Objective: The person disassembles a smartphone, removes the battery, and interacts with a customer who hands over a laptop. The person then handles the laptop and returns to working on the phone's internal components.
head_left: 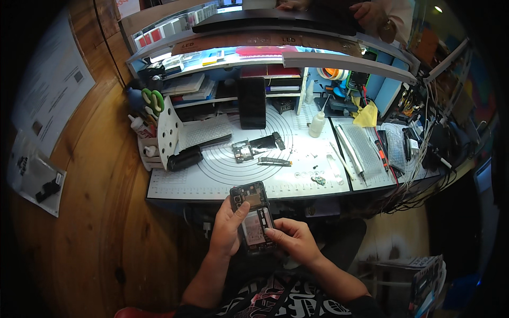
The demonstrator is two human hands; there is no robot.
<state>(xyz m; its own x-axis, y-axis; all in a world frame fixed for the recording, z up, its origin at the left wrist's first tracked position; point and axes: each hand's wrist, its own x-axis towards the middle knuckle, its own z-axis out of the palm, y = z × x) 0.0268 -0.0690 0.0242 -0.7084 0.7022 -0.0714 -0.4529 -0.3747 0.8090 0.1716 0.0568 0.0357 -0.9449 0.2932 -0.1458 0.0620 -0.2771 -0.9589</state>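
Observation:
An opened smartphone [255, 197], back cover off, is held over my lap just in front of the bench edge. Its battery, circuit board and camera lenses show. My left hand [228, 227] wraps its left side, with the thumb lying on the upper part near the lenses. My right hand [295, 239] grips the lower right side, its thumb pressed on the inside beside the battery. The right fingers are partly hidden behind the phone. On the mat beyond lie a metal-and-black phone part [243, 151] and a narrow dark strip part [274, 161].
A dark phone or screen [252, 103] stands upright at the mat's back. A dropper bottle [317, 125] stands to its right. Green-handled scissors [152, 99] rise from a white holder at left. Cables [419, 143] crowd the right side. Another person's hands [366, 13] show beyond the shelf.

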